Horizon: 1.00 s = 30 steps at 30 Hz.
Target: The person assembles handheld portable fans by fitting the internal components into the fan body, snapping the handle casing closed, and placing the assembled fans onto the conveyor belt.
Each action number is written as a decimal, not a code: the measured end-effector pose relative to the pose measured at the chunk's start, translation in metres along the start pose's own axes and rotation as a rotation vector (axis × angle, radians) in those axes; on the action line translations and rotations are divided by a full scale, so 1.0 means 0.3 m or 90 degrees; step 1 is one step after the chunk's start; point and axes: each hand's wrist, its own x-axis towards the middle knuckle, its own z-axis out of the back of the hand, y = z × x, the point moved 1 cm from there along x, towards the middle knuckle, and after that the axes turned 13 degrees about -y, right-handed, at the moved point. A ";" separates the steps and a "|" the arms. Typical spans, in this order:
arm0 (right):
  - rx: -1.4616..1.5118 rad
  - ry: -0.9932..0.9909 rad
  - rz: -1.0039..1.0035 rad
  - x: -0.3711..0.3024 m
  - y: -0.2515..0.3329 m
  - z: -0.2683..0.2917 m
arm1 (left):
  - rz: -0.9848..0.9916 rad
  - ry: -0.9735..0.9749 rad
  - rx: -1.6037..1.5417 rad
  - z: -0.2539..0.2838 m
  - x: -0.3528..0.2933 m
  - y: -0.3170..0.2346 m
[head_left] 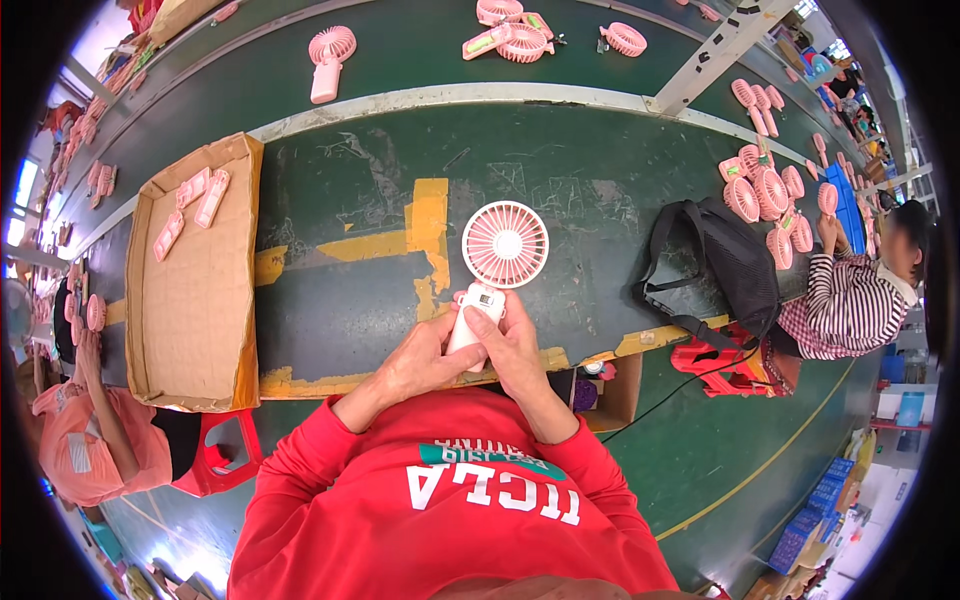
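A pink handheld fan (pixel 480 245) is held over the near edge of the green workbench, its round grille pointing away from me. Its pale handle has a small dark window near the top. My left hand (pixel 418 358) is closed round the handle's left side and lower part. On the other side my right hand (pixel 515 352) grips the handle, with the thumb lying across its front. Some fingertips are hidden behind the handle.
At my left stands a shallow cardboard tray (pixel 190 310) with several pink handle parts (pixel 212 198). A black bag (pixel 715 265) lies to the right, near a pile of pink fans (pixel 770 190). More fans (pixel 325 62) lie beyond the metal rail (pixel 500 95). People sit on both sides.
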 end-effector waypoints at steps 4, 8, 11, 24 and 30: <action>-0.018 -0.025 -0.003 0.017 0.007 -0.007 | -0.014 -0.005 0.001 -0.001 0.012 0.001; -0.140 0.000 0.050 0.055 0.035 0.015 | 0.073 0.003 -0.126 0.011 0.025 0.006; -0.319 -0.003 0.192 0.134 0.129 0.043 | 0.071 -0.046 -0.195 0.062 0.058 -0.050; -0.922 -0.185 0.603 0.508 0.105 0.119 | -0.583 -0.680 0.427 0.387 0.697 -0.326; -0.943 -0.179 0.565 0.501 0.111 0.108 | -0.513 -0.672 0.596 0.398 1.030 -0.256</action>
